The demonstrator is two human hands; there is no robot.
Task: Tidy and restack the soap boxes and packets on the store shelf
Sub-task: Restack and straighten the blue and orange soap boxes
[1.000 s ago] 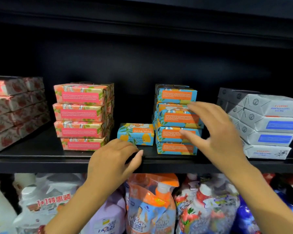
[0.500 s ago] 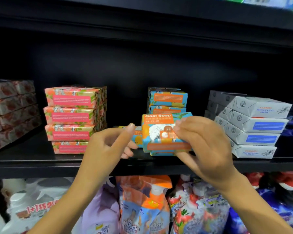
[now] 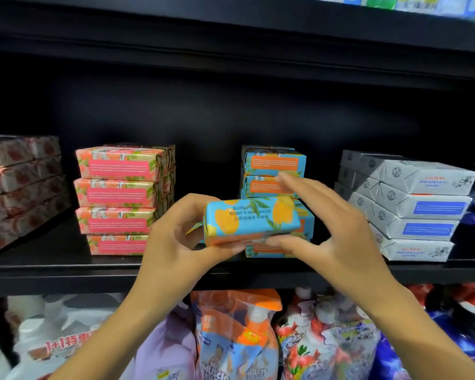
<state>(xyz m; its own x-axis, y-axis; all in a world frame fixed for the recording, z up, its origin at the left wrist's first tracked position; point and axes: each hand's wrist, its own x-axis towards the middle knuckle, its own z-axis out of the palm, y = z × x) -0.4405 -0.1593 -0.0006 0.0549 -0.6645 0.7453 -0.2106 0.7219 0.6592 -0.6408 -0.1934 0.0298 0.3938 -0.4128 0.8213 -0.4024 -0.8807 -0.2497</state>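
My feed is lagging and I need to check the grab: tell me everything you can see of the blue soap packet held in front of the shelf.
The blue packet is a paper-wrapped bar, printed with orange fruit and green leaves, with an orange band along its lower edge. It lies lengthwise, slightly tilted, lifted clear of the shelf in front of the blue stack. The left hand grips its left end and underside; the right hand pinches its right end, thumb beneath. Its print is too blurred to read.
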